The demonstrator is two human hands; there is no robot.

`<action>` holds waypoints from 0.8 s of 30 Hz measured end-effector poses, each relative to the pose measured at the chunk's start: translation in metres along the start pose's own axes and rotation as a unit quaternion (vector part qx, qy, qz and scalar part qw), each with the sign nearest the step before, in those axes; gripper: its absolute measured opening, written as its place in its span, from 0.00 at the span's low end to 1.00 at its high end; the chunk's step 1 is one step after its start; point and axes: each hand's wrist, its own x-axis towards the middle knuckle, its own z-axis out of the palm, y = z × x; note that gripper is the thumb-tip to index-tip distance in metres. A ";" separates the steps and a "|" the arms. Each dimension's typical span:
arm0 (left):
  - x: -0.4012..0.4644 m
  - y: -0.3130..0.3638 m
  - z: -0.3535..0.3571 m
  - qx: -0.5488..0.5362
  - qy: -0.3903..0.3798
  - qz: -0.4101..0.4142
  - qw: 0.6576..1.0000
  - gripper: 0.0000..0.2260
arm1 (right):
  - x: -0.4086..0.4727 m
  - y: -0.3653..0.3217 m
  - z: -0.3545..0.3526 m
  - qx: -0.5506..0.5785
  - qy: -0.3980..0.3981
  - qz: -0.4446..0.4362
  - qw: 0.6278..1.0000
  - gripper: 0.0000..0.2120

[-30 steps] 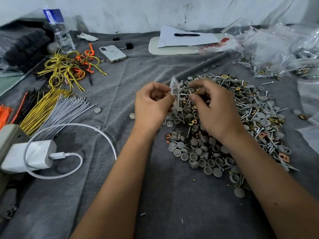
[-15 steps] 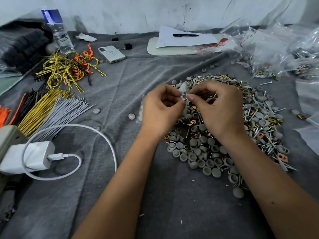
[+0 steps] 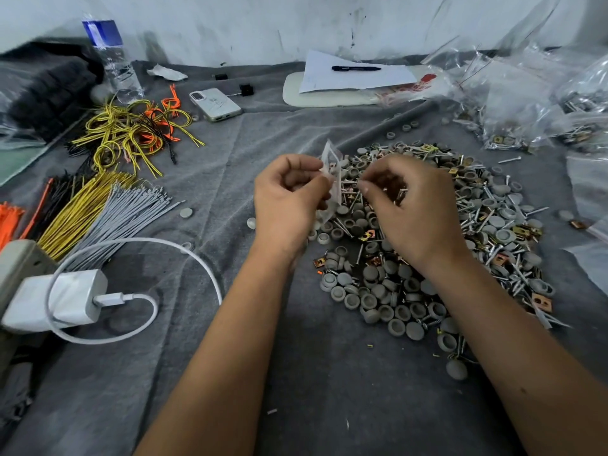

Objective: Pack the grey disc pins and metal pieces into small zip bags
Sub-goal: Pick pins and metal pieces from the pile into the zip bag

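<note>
Zip bag (image 3: 331,179) (upright) in left hand (image 3: 289,205)

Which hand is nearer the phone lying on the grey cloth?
Left. The left hand, holding the small zip bag, sits just right of and below the phone; the right hand is farther right, over the parts pile.

No words or numbers can be read anywhere. The water bottle (image 3: 113,60) at the far left corner of the surface has a blue label, but its print is too blurry. The red marks on the plastic wrapper (image 3: 408,88) near the far edge are too small to make out.
</note>
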 end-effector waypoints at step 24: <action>0.001 0.005 -0.003 -0.007 0.016 -0.007 1.000 0.09 | -0.004 0.002 0.005 -0.216 -0.262 -0.042 0.940 0.18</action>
